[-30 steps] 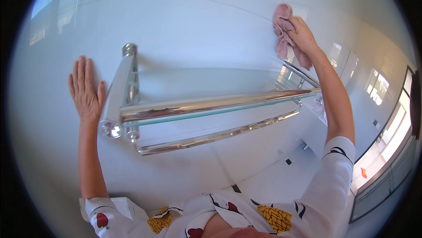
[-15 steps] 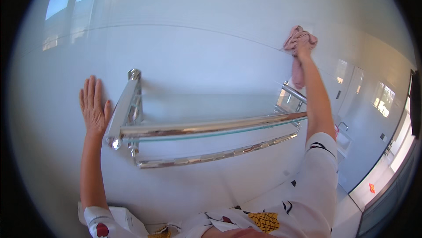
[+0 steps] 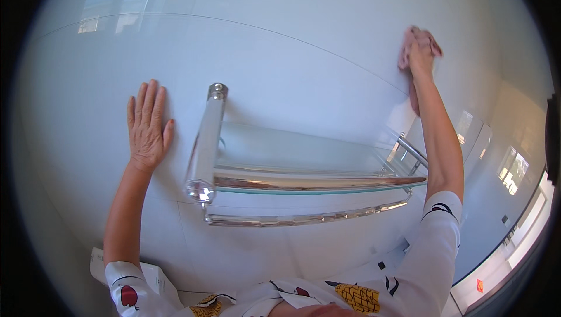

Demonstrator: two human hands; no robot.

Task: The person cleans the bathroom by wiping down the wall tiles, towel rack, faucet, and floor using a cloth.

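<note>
My left hand (image 3: 148, 127) lies flat on the glossy white wall (image 3: 280, 83), fingers stretched up and thumb out, just left of the shelf. Far up on the right, my right hand (image 3: 421, 57) grips a pink cloth (image 3: 404, 54) and presses it against the wall; a strip of the cloth hangs below the wrist, partly behind the forearm. Between my arms a glass shelf (image 3: 292, 147) with a chrome rail (image 3: 315, 183) juts from the wall. My right forearm covers part of the rail's right end.
Under the shelf runs a chrome towel bar (image 3: 310, 219). A white box-like fixture (image 3: 155, 279) stands low at the left, partly behind my sleeve. A wall seam crosses above the shelf. Window reflections (image 3: 513, 168) show on the surface at right.
The view has shifted, so the shelf sits farther right and appears turned. My right hand has moved with the cloth slightly up and right along the wall. My left hand stays flat.
</note>
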